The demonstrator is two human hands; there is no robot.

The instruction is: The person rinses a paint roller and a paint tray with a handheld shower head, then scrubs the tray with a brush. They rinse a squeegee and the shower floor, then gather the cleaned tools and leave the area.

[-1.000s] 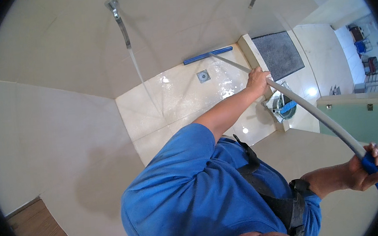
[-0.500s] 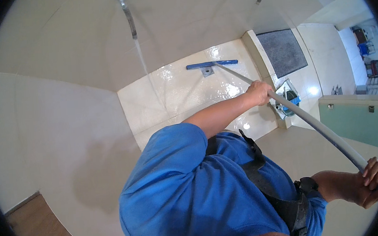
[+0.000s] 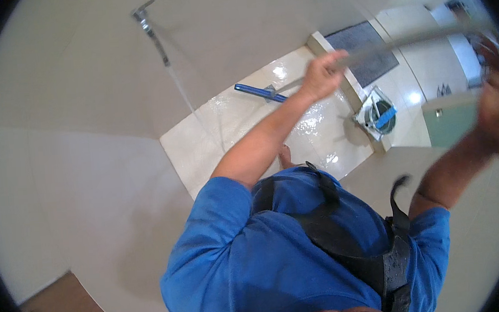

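Observation:
A blue floor squeegee lies angled on the wet cream tiles, over a metal drain plate. Its long grey pole runs to the right through both my hands. My left hand is closed round the pole nearer the squeegee's blade. Raised at the far right edge, my right hand is wrapped round the upper end of the pole; motion blurs its fingers. Water streams from a hose tap on the wall onto the floor at the left.
A low tiled curb bounds the wet floor on the right. Beyond it lies a grey mat. A bucket with a blue item across it stands by the curb. Part of a bare foot shows below my left forearm.
My right hand has swung up, lifting the pole's upper end. My left hand has moved up and slightly left. The squeegee's blade has turned from nearly level to slanted.

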